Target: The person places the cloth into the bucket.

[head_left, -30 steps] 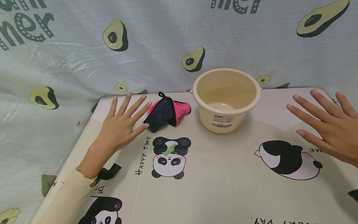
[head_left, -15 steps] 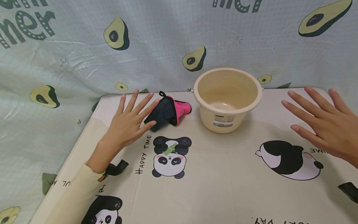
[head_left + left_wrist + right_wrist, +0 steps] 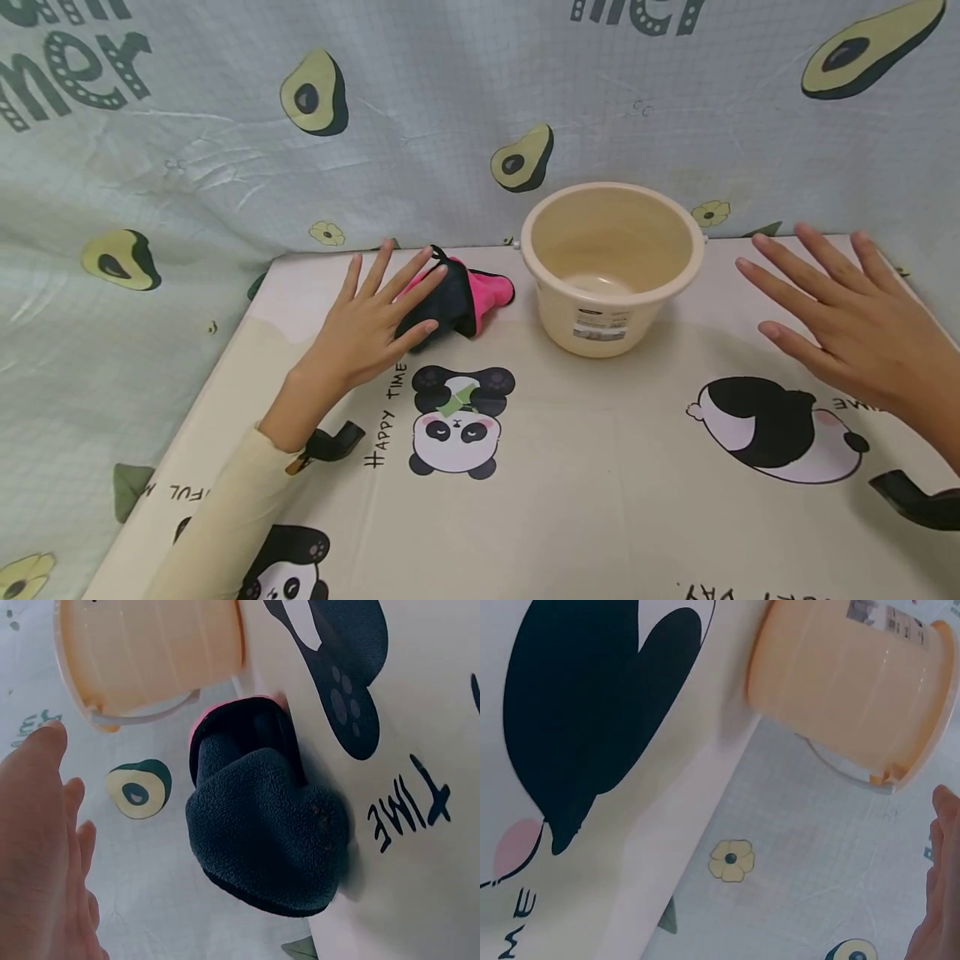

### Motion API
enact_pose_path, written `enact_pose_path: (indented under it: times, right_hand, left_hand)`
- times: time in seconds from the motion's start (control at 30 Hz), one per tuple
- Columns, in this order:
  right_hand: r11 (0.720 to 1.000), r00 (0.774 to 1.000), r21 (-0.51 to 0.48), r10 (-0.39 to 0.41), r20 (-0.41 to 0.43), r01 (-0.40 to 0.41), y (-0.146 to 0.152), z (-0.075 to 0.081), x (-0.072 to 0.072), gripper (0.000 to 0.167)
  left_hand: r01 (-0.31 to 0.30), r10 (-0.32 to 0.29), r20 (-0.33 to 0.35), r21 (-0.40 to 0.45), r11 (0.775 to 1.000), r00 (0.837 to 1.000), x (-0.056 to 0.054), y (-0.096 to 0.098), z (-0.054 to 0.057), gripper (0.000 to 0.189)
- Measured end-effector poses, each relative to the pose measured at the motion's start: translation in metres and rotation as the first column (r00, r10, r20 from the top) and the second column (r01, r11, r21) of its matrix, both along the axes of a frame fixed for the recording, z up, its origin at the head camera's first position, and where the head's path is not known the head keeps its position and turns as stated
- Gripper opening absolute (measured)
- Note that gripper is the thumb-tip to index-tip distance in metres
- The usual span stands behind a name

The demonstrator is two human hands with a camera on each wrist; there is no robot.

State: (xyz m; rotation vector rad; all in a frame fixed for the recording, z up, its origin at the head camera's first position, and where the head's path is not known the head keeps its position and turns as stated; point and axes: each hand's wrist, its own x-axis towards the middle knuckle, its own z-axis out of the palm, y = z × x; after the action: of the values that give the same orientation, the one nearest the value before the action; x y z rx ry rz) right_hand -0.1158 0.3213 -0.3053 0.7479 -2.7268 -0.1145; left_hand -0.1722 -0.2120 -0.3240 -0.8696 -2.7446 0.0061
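A crumpled fuzzy cloth [image 3: 442, 304], dark navy with a pink side, black edging and a small loop, lies near the table's back edge. My left hand [image 3: 367, 321] hovers over its left part with fingers spread and holds nothing. From the left wrist, the cloth [image 3: 262, 825] appears apart from the hand [image 3: 41, 855]. Right of it stands an upright cream plastic bucket [image 3: 600, 325] with a label on its front; no contents show inside. My right hand [image 3: 847, 321], fingers spread, is in the air to the bucket's right and holds nothing. The right wrist view shows the bucket's white handle [image 3: 840, 765] hanging behind.
The table [image 3: 570, 500] has a pale cover printed with pandas and lettering. Behind and to the left hangs a light sheet [image 3: 420, 100] with avocado prints, close against the table's back edge. A black strap piece [image 3: 333, 442] sticks out at the left wrist, another [image 3: 915, 500] at the right.
Both hands have moved inward: the left to the right, over the cloth's edge, and the right to the left, toward the bucket. The cloth and bucket have stayed in place.
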Motion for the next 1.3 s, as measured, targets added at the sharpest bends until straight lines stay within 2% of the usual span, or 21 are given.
enact_pose_path:
  times: [0.23,0.4,0.53,0.67,0.83,0.93,1.1,1.3]
  right_hand:
    - [0.998,1.000,-0.057,0.002,0.010,-0.002,-0.008,-0.003,-0.006,0.072]
    - [0.993,0.999,-0.116,0.033,0.017,-0.031,-0.011,-0.005,-0.009,0.068]
    - [0.983,0.998,-0.173,0.061,0.021,-0.056,-0.014,-0.006,-0.014,0.065]
    - [0.965,0.996,-0.254,0.079,0.042,-0.066,-0.018,-0.006,-0.020,0.063]
    - [0.912,0.984,-0.400,0.143,0.105,-0.090,-0.026,-0.005,-0.029,0.059]
    - [0.878,0.972,-0.473,0.173,0.160,-0.079,-0.030,-0.003,-0.035,0.059]
    - [0.823,0.943,-0.566,0.225,0.246,-0.049,-0.036,0.003,-0.048,0.060]
    - [0.769,0.885,-0.637,0.259,0.387,0.054,-0.040,0.012,-0.063,0.057]
  left_hand:
    - [0.013,-0.013,0.049,0.001,1.000,0.999,-0.010,0.005,-0.003,0.071]
    - [0.059,-0.061,0.088,0.025,0.998,0.994,-0.018,0.006,-0.007,0.072]
    - [0.092,-0.099,0.144,0.051,0.994,0.985,-0.025,0.006,-0.008,0.071]
    - [0.135,-0.152,0.204,0.096,0.986,0.967,-0.033,0.006,-0.010,0.070]
    - [0.223,-0.257,0.285,0.144,0.964,0.924,-0.046,0.003,-0.014,0.068]
    - [0.251,-0.282,0.334,0.134,0.959,0.900,-0.051,0.003,-0.015,0.064]
    - [0.270,-0.274,0.364,0.063,0.961,0.890,-0.059,0.007,-0.014,0.057]
    - [0.313,-0.291,0.369,0.000,0.950,0.883,-0.074,0.014,-0.020,0.055]
